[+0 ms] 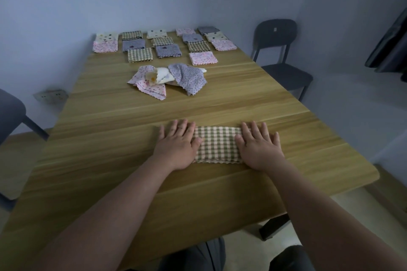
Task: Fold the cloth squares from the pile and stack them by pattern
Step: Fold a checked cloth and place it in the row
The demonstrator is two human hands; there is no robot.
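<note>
A green-and-cream checked cloth (217,145) lies folded into a strip on the wooden table (110,116), near the front. My left hand (176,145) presses flat on its left end, fingers straight. Flat on the right end lies my right hand (258,147), fingers spread. Farther back, in the middle of the table, sits a loose pile of cloths (167,80): pink floral, cream and grey dotted ones, crumpled together. Along the far edge lie several folded squares (163,45) in rows, in checked, grey, pink and cream patterns.
A dark chair (279,50) stands at the table's right side, and part of another chair (11,114) shows at the left. A wall socket (50,95) sits low on the left wall. The walls meet in a corner behind the table.
</note>
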